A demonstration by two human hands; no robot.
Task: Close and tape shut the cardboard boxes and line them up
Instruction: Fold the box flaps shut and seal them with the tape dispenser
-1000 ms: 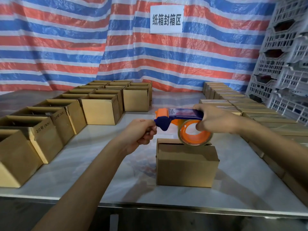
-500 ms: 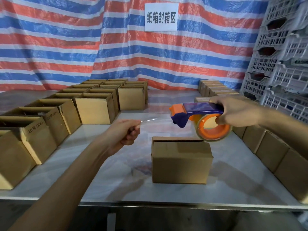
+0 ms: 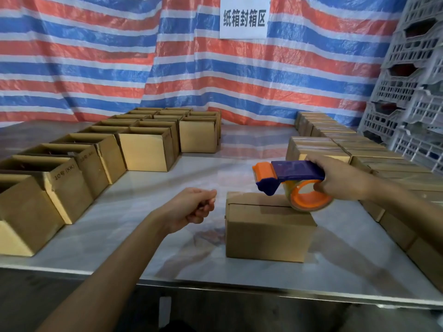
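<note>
Along the left of the worktop [image 3: 134, 212], open cardboard boxes [image 3: 72, 178] are standing in rows. Their insides are lying in shadow, so we are not seeing what they hold.

With our left hand [image 3: 191, 207] we are pinching thumb against forefinger, the other fingers curled. We judge it is on the tape end, though the clear strip is too faint to make out. We are holding it just left of the closed box [image 3: 268, 233], probably so the strip can start from that side.

That box is sitting near the front edge with its flaps folded flat and its seam showing no tape.

Our right hand [image 3: 340, 180] is gripping the tape dispenser [image 3: 294, 170] around its roll, over the box's right rear corner. Whether it is touching, we cannot tell.

Further right, sealed boxes [image 3: 318, 146] are lining up beside grey crates [image 3: 407, 92].
</note>
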